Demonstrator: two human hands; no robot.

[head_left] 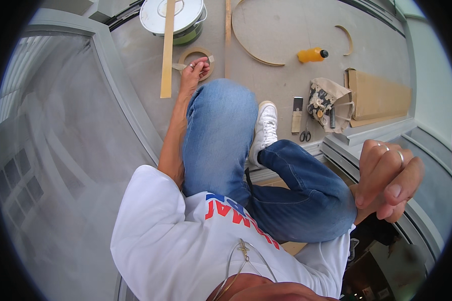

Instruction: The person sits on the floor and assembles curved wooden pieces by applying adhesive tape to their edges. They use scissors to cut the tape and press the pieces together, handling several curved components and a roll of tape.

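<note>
My left hand (pixel 195 71) reaches down past my left knee to a roll of tan masking tape (pixel 185 54). Its fingers are curled together over the near rim of the roll, and a loose tape end sticks out on the left. Out to the right, beside my bent right knee, my right hand (pixel 388 175) is raised with its fingers curled in and rings on them. Whatever it may hold is hidden. A flat yellowish strip (pixel 166 65) stretches across just left of the tape roll, its far end over the white lid of a bucket (pixel 187 37).
A thin wooden strip (pixel 228 40), a curved strip (pixel 241 37) and a short curved piece (pixel 347 39) lie on the grey floor. Rightward are an orange bottle (pixel 311 55), a putty knife (pixel 297 115), scissors (pixel 305 135), a cloth bag (pixel 340 95) and cardboard (pixel 379 95). Glazed frames (pixel 118 85) border the left.
</note>
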